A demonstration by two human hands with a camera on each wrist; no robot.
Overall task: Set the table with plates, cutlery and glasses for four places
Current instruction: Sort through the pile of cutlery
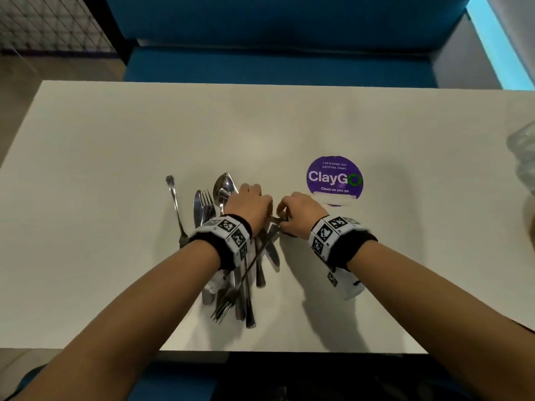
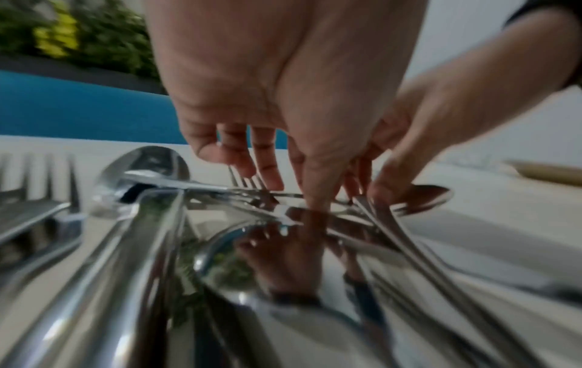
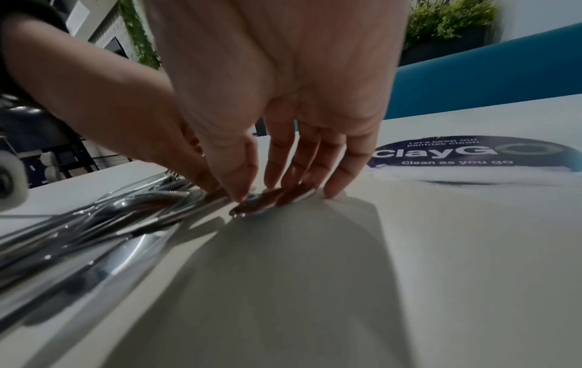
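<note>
A heap of steel cutlery [image 1: 231, 273], forks, knives and spoons, lies on the white table [image 1: 115, 169] in front of me. My left hand [image 1: 252, 198] reaches down onto the top of the heap, its fingers fairly straight and its thumb [image 2: 315, 196] pressing on the metal. My right hand [image 1: 285, 217] is at the heap's right edge, with thumb and fingertips pinching the bowl of a spoon [image 3: 252, 208] that lies low on the table. The left wrist view shows that spoon [image 2: 425, 196] under the right fingers. One spoon [image 1: 175, 206] lies apart to the left. No plates are in view.
A round purple "ClayGo" sticker [image 1: 334, 179] is stuck to the table just beyond my right hand. Something clear and glassy [image 1: 524, 157] shows at the table's right edge. A blue bench [image 1: 275, 62] runs along the far side.
</note>
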